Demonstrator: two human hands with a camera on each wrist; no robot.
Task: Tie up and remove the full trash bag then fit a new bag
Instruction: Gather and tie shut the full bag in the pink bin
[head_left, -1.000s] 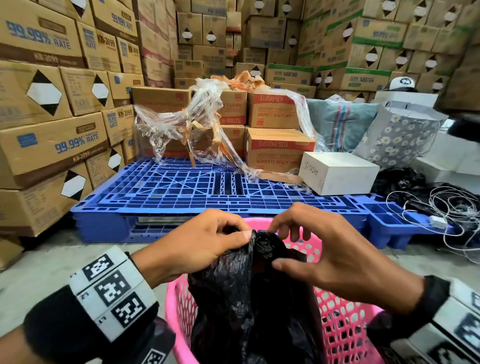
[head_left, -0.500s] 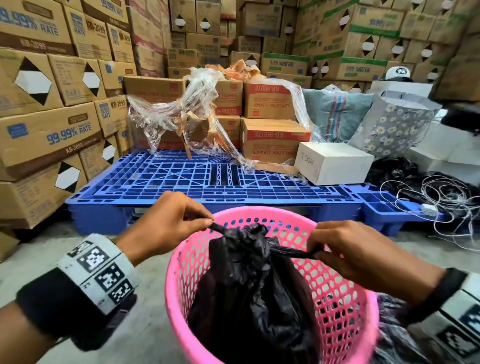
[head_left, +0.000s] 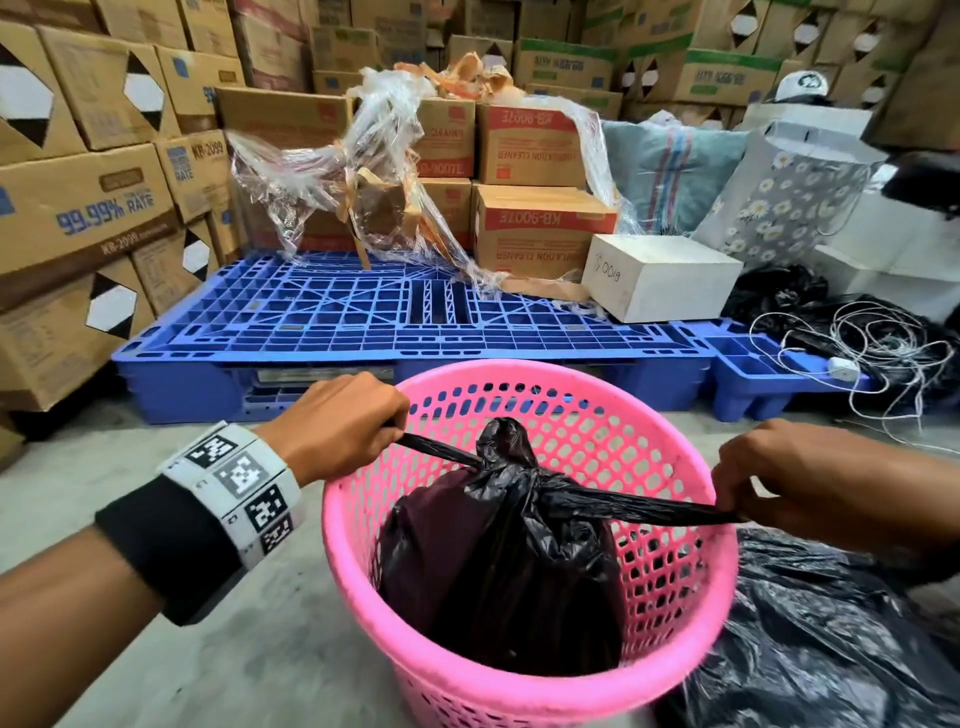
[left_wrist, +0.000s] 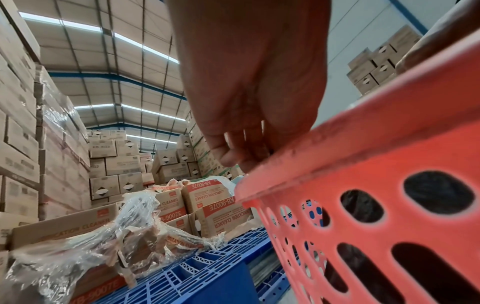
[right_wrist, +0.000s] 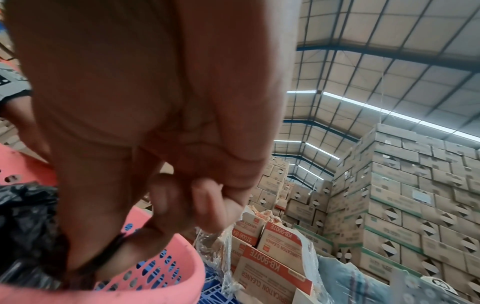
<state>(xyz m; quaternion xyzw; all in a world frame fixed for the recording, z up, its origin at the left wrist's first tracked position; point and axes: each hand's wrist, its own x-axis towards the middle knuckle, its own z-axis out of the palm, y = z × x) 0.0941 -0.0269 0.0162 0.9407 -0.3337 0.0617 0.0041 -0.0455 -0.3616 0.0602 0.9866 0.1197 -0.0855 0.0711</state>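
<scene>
Blue pallet (head_left: 363, 317) behind pink basket (head_left: 524, 691), loose black bag (head_left: 821, 649) beside it. Trash bag (head_left: 498, 566) knotted inside; my left hand (head_left: 337, 426) and right hand (head_left: 810, 478) each pinch a stretched tail.

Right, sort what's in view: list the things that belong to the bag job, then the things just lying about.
Part of the job:
- black trash bag, knotted at the top
- pink basket holding it
- left hand and right hand, each gripping a bag end
- loose black bag beside the basket, possibly the new one

Lying about:
- blue pallet
- white box
- crumpled plastic wrap
- tangled cord
- floral bag
</scene>
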